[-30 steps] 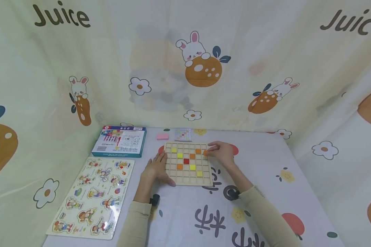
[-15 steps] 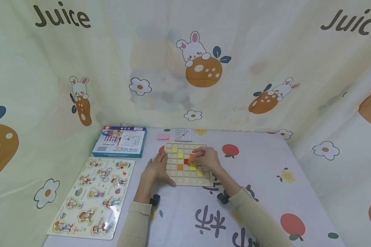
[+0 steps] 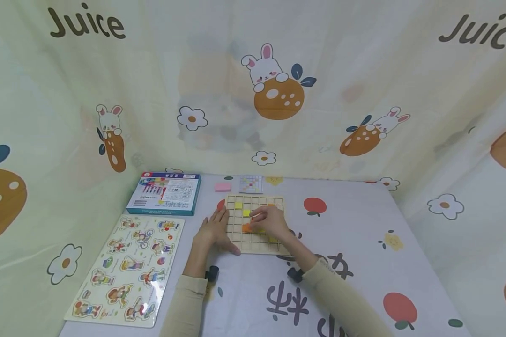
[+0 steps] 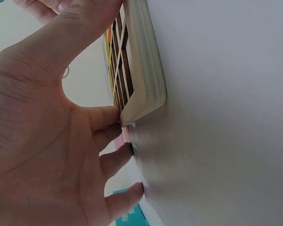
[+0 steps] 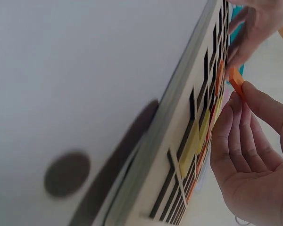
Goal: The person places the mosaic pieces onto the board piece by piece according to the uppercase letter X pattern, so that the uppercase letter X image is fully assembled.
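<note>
A wooden grid board [image 3: 253, 247] lies on the table with yellow, orange and red square tiles in some of its cells. Two yellow tiles, one at the upper left [image 3: 238, 205] and one nearer the middle [image 3: 246, 213], show beside my right hand [image 3: 271, 222]. That hand pinches an orange tile [image 5: 236, 81] between thumb and fingertips, held above the board in the right wrist view. It hides the red tile and part of the grid from the head view. My left hand [image 3: 212, 231] rests along the board's left side, fingers extended, thumb by the near edge.
Behind the board lie a pink block [image 3: 222, 187] and a small card with a coloured grid pattern [image 3: 251, 184]. To the left are a blue-edged box [image 3: 164, 193] and a picture puzzle board [image 3: 124, 271]. A printed curtain [image 3: 219, 61] stands behind the table.
My right hand has carried the orange tile from the board's right edge leftward over its middle. My left hand has stayed at the board's left side.
</note>
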Demonstrator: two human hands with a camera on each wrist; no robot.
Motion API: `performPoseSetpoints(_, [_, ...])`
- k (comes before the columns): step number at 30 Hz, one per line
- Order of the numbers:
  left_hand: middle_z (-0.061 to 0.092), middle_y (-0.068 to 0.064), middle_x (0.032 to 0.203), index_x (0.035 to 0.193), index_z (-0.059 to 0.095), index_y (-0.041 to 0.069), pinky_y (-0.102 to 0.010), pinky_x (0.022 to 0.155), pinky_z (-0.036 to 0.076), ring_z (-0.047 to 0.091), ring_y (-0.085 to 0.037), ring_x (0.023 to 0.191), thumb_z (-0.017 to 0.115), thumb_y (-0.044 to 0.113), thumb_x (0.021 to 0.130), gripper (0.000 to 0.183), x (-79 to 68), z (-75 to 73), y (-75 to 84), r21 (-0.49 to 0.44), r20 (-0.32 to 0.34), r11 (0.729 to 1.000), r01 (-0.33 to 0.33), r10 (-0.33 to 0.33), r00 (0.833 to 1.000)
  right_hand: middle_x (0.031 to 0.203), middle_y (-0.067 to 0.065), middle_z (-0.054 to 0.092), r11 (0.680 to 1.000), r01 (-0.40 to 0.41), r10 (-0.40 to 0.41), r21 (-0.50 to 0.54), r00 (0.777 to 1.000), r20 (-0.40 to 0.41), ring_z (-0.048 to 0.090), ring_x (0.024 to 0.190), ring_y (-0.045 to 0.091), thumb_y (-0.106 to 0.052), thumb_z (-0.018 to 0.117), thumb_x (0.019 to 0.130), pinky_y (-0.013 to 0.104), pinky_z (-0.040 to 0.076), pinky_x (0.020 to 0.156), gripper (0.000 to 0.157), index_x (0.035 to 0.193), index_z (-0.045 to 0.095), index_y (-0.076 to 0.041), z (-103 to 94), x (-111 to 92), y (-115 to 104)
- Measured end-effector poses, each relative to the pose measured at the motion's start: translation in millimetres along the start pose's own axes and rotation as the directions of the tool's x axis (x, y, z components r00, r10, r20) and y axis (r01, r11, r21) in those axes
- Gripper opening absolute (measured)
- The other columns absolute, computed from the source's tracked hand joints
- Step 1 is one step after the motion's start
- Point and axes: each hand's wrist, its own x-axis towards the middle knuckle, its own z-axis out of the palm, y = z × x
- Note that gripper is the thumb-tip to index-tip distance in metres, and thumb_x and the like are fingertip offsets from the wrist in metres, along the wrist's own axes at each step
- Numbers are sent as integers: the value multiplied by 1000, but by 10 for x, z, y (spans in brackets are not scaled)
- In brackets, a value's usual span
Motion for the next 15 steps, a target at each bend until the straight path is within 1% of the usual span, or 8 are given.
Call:
performPoseSetpoints(5, [13,-14,175,166,18,2,-60,128,10,8,-34,161,98,56,62,142,4,4,1,7,-9,1000,7,-7,1000,80,-4,77,1000,24,-23,-11,999,35,73,77,12,-11,90,82,32,58,79,32,111,78,-6,117,3,-12])
performPoseSetpoints(7, [13,-14,175,166,18,2,-59,128,9,8,-34,161,98,55,62,141,1,5,5,8,-9,1000,11,-11,1000,80,-3,77,999,43,-42,-15,998,47,74,76,12,-11,90,82,32,59,76,31,110,78,-6,160,3,-18])
performPoseSetpoints(10, [14,-14,175,166,18,3,-59,128,9,8,-33,161,98,55,62,141,-3,7,14,11,-10,1000,15,-15,1000,81,-3,78,998,65,-63,-25,996,60,75,77,12,-11,88,83,33,61,78,29,111,79,-7,217,4,-27])
performPoseSetpoints(15, [17,-14,174,166,21,3,-59,128,11,10,-33,161,97,57,61,140,0,1,15,21,-14,1000,9,-8,1000,80,-4,77,996,78,-74,-45,994,86,74,76,10,-10,87,84,29,60,76,28,111,78,-6,294,14,-42])
